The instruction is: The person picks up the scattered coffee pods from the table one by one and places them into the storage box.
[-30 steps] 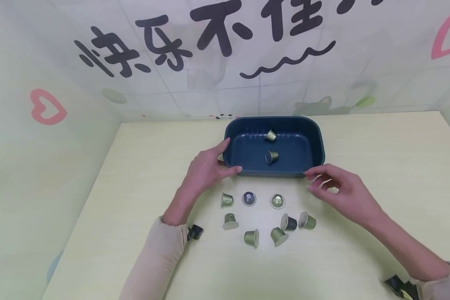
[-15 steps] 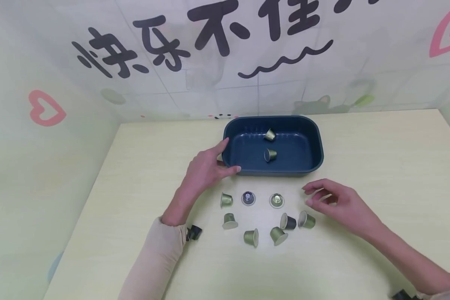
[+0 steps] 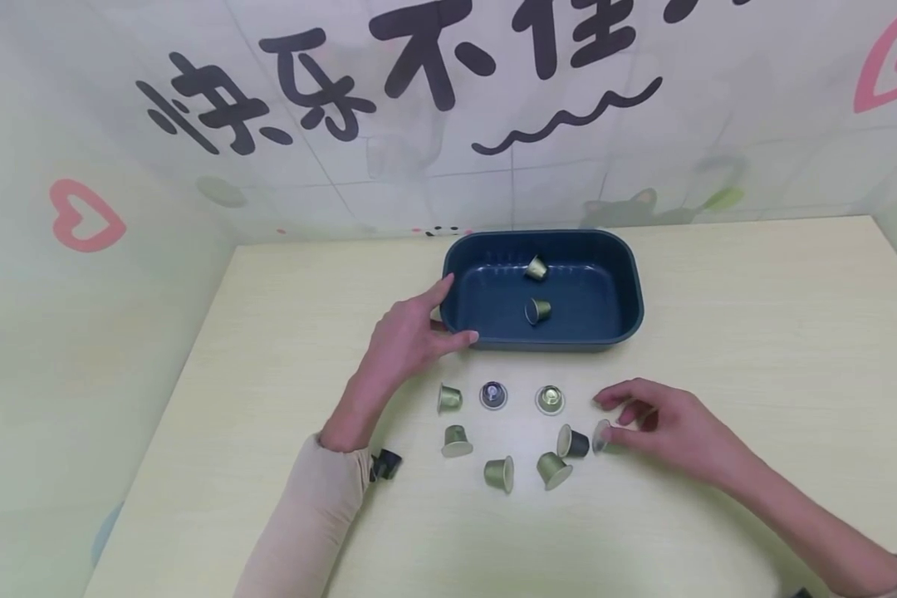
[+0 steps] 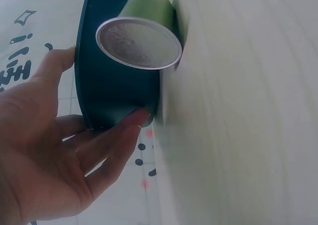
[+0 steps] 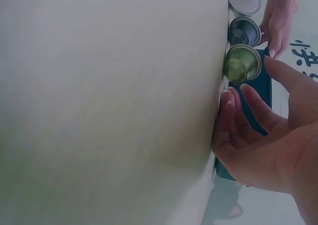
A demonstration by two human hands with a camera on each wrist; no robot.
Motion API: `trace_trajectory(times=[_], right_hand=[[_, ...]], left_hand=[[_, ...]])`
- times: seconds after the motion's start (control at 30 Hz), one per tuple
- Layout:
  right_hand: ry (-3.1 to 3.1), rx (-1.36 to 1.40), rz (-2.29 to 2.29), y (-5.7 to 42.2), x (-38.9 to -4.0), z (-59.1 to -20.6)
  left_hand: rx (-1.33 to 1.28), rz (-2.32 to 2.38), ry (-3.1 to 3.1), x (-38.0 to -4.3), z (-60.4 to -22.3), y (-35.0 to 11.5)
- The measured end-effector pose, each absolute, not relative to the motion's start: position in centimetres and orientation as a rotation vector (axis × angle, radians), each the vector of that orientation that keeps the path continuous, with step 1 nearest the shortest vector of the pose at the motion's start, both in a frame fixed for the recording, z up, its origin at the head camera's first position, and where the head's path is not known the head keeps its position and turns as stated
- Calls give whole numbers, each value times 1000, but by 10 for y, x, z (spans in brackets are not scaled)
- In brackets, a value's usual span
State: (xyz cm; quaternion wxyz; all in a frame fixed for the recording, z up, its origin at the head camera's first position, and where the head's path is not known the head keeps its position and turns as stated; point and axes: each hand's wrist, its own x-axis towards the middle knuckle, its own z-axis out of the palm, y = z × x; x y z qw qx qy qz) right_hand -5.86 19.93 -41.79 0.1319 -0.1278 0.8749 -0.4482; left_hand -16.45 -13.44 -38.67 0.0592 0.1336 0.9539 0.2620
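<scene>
My left hand (image 3: 407, 336) holds the left end of a dark blue tray (image 3: 553, 344), thumb at the front side and fingers at the left rim. In the left wrist view, its fingers (image 4: 117, 158) lie spread around the tray's end. My right hand (image 3: 669, 423) is low over the table, beside a green coffee capsule (image 3: 599, 432) that lies on its side. The thumb overlaps this capsule in the head view. Seen from the right wrist, the green capsule (image 5: 242, 63) sits between the parted thumb and index fingertips.
Two coffee capsules (image 3: 538, 311) lie inside the tray. In front of it are several more: a purple capsule (image 3: 493, 395), a green upright capsule (image 3: 549, 399), a black capsule (image 3: 574, 443) and other green ones (image 3: 498, 473). A printed wall (image 3: 419, 191) stands behind the table (image 3: 755, 332).
My right hand has drawn back from the tray's front right corner toward me, down to the rightmost green capsule. My left hand has stayed at the tray.
</scene>
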Motion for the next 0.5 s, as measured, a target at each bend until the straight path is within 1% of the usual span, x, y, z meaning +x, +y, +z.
trace_trajectory(times=[0.5], right_hand=[[2621,-440,-1123,194,-58,-417]], left_hand=[[418,814,2891,-164,-386,-134]])
